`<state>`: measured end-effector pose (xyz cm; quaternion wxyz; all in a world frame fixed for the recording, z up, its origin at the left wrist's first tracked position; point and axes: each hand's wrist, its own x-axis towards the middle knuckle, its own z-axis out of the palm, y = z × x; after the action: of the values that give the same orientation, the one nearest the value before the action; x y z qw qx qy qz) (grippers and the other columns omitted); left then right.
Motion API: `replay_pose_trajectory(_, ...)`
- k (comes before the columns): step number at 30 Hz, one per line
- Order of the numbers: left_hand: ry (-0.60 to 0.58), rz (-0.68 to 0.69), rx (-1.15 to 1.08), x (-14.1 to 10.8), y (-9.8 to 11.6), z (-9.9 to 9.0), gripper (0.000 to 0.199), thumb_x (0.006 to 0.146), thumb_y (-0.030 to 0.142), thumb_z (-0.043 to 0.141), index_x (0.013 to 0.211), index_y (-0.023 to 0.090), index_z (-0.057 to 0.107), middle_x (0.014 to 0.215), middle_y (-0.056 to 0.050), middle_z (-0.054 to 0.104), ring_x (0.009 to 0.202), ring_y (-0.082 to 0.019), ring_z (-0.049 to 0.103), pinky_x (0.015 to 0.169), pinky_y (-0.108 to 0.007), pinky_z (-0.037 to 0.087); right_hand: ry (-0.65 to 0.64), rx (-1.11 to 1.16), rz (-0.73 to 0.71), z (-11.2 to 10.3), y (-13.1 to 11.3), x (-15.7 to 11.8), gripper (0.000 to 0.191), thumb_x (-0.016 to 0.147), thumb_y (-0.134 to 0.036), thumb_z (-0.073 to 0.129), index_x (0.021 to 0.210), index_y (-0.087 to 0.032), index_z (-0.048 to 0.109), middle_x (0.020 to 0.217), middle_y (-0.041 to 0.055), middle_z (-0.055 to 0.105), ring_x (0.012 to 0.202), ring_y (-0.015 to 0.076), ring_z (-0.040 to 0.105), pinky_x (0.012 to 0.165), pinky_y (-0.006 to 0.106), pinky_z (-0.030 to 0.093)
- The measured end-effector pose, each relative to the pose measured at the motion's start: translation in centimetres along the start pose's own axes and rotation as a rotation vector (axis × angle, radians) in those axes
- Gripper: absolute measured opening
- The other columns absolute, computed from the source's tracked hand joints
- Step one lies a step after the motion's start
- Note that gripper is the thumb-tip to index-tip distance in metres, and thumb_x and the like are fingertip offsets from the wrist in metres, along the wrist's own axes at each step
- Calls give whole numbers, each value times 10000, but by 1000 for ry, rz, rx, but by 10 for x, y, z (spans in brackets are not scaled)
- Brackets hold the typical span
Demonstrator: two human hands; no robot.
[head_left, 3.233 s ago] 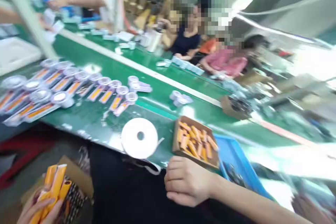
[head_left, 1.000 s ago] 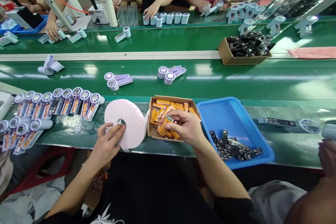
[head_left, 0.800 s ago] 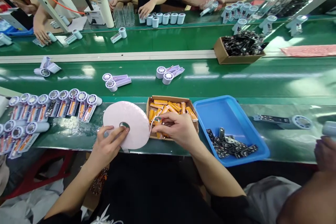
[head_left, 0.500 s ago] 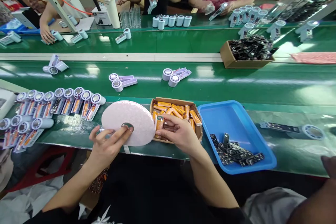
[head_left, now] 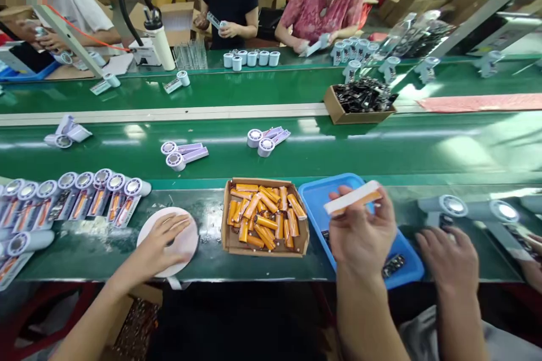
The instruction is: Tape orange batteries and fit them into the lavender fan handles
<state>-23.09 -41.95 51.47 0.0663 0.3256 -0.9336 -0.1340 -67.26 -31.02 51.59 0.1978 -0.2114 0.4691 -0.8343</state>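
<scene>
Two hands, mine. My left hand: fingers spread loosely, laid on white tape roll, near left, not gripping. My right hand: fingers closed on orange cell, white strip along it, raised by blue tray, near right. Cardboard box of loose orange cells between; co-worker's hand further right.

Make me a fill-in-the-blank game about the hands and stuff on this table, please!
1. The roll under the left hand has a ____ shape.
2. The strip held in the right hand is ____.
3. The cardboard box holds many cylinders coloured ____.
4. The tray beside the box is ____.

Missing words: round; white; orange; blue.
</scene>
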Motion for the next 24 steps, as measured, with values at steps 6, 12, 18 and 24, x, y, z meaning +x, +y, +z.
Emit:
replay_pose_trajectory(6, 17, 112, 44, 288, 72, 46, 464, 1080, 500, 549, 1363, 167, 707, 1462, -158, 662, 1382, -336, 538, 1189, -520, 399, -101, -62, -122, 17, 7, -18, 484, 846, -356, 925, 1277, -296, 713, 1012, 39, 805, 952, 218, 815, 817, 347, 722)
replay_pose_trajectory(12, -168, 215, 275, 414, 85, 91, 452, 1035, 350, 562, 1357, 58, 686, 1456, -289, 595, 1472, -424, 398, 1202, -594, 295, -91, -194, -141, -31, -20, -17, 443, 817, -228, 934, 1215, -248, 743, 1024, 75, 813, 889, 265, 819, 759, 412, 735)
replay_pose_trajectory(18, -370, 413, 90, 414, 58, 92, 228, 861, 162, 648, 1045, 139, 781, 1344, -180, 669, 1369, -362, 492, 1193, -548, 326, -149, -309, -106, -55, -33, -8, 481, 814, -143, 911, 1258, -251, 761, 1032, 80, 814, 850, 277, 818, 670, 372, 727)
replay_pose_trajectory(24, -411, 345, -63, 427, 64, 98, 224, 997, 304, 574, 1078, 183, 744, 1267, -101, 716, 1286, -265, 566, 1180, -458, 376, -400, -687, -170, -6, 39, 96, 408, 856, -292, 886, 1239, -203, 779, 1030, 51, 814, 910, 210, 816, 880, 316, 697)
